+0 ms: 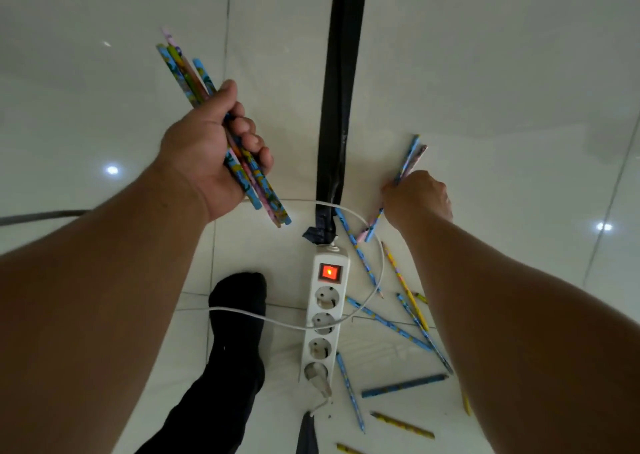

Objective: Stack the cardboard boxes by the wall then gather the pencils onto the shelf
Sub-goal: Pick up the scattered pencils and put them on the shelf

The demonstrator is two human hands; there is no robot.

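The left hand (207, 155) clamped a bundle of colourful patterned pencils (183, 72); the right hand (419, 197) pinched two blue-and-pink pencils (412, 155) down at the glossy white tiled floor (502, 89); lifting them clear of the thin white cable (379, 273) seemed wisest.

— How does the left arm lie?
— It reaches forward from the lower left, bare to the wrist. The left hand (214, 152) is raised, with its back and thumb side toward the camera. The thumb lies along the top, and four curled fingers grip a bundle of pencils (183, 75).
— And the right arm?
— It stretches out from the lower right, also bare, and reaches lower and farther forward. The right hand (417, 197) shows its back, knuckles up, with the fingers tucked under and mostly hidden. It holds a pair of pencils (410, 157), whose ends stick out on both sides of the fist.
— Do the hands meet?
— No, they are well apart.
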